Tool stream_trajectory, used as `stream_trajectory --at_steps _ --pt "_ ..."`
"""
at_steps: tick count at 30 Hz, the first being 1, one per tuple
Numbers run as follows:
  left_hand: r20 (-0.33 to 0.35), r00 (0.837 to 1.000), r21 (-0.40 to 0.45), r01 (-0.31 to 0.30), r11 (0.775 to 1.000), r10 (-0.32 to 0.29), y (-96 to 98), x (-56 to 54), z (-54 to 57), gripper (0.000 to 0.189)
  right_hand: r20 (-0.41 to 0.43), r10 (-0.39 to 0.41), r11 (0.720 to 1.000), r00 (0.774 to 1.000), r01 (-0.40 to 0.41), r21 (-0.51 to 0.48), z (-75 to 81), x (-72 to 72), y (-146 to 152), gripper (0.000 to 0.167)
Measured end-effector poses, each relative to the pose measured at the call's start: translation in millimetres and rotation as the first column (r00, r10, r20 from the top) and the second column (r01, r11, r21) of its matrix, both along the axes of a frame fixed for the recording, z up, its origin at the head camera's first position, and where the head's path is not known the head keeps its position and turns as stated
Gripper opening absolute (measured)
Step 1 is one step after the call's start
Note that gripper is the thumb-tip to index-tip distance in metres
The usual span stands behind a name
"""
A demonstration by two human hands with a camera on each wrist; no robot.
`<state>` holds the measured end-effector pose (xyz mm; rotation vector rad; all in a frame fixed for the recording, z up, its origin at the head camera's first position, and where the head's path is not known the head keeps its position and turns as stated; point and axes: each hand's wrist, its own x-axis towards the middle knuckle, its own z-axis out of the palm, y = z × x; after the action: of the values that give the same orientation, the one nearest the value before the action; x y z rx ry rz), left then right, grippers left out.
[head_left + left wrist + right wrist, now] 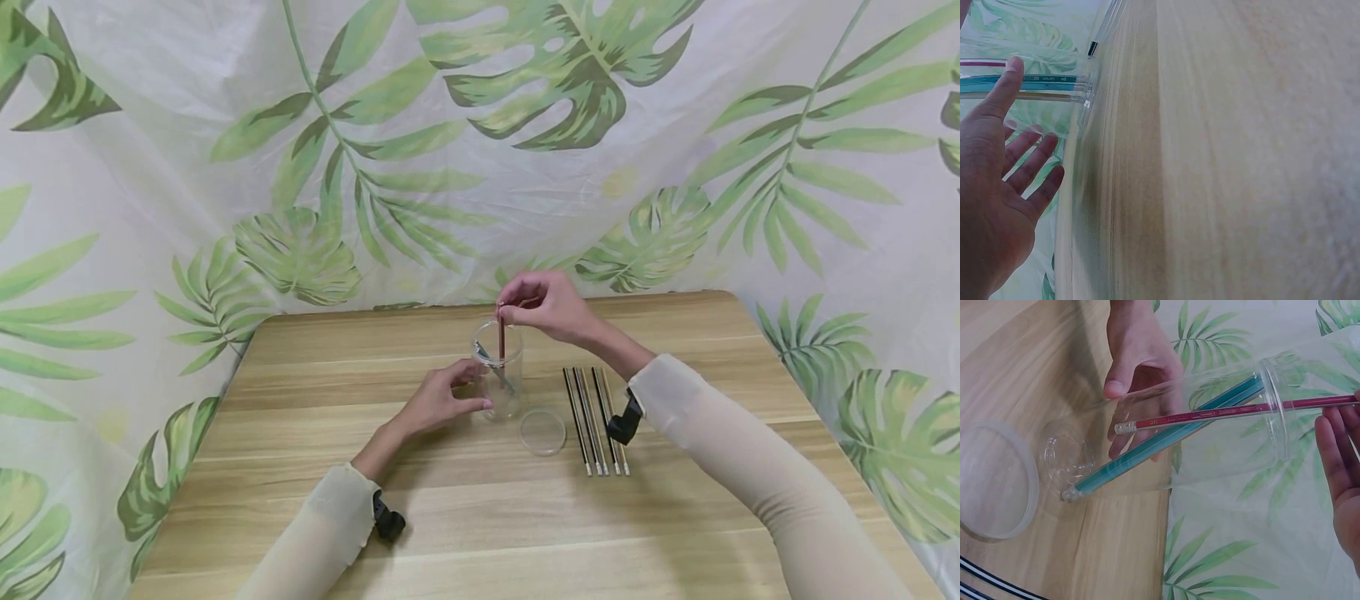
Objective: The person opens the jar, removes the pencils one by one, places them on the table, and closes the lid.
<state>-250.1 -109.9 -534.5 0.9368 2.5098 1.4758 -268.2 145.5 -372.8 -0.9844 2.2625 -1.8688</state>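
A clear jar stands on the wooden table, its mouth upward. My left hand holds it from the left, the thumb on the near side and the fingers round the back. Above the mouth, my right hand pinches a red pencil near its top end. The pencil hangs inside the jar, its eraser end down and above the jar's bottom in the right wrist view. Teal pencils lean across the inside, eraser ends at the bottom.
A round clear lid lies just right of the jar. Farther right, several pencils, black and striped, lie side by side under the right forearm. Behind the table hangs a leaf-patterned cloth.
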Motion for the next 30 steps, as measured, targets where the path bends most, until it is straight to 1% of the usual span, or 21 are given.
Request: stream_trajectory --at_steps 7,11,17,20,26,28,30 --pt "0.005 1.0 -0.019 0.003 1.0 -0.003 0.1 0.1 1.5 0.063 -0.005 -0.021 0.996 1.0 0.02 -0.092 4.7 0.1 -1 0.008" --pt "0.0 1.0 -0.024 -0.001 1.0 0.001 -0.3 0.5 1.2 0.063 -0.004 -0.027 0.992 1.0 0.027 -0.125 6.2 -0.6 0 0.009" --pt "0.004 1.0 -0.031 -0.009 0.999 0.009 -0.3 0.7 0.8 0.064 -0.04 -0.052 0.984 0.998 0.044 -0.172 9.8 -3.1 3 0.009" --pt "0.0 1.0 -0.027 -0.007 1.0 0.007 -0.4 0.6 -0.4 0.064 -0.037 -0.061 0.979 0.997 0.053 -0.195 12.4 -3.6 5 0.009" --pt "-0.002 1.0 -0.015 -0.007 1.0 0.007 -0.5 0.8 -2.1 0.064 -0.007 -0.07 0.958 0.998 0.065 -0.279 17.9 -3.0 8 0.007" --pt "-0.003 1.0 -0.011 -0.007 1.0 0.007 -0.6 0.6 -2.4 0.064 -0.001 -0.067 0.946 0.998 0.063 -0.317 19.2 -2.5 9 0.005" --pt "-0.005 1.0 -0.009 -0.007 1.0 0.007 -0.5 0.3 -3.3 0.063 0.009 -0.06 0.932 0.998 0.059 -0.359 21.0 -1.9 10 0.008"
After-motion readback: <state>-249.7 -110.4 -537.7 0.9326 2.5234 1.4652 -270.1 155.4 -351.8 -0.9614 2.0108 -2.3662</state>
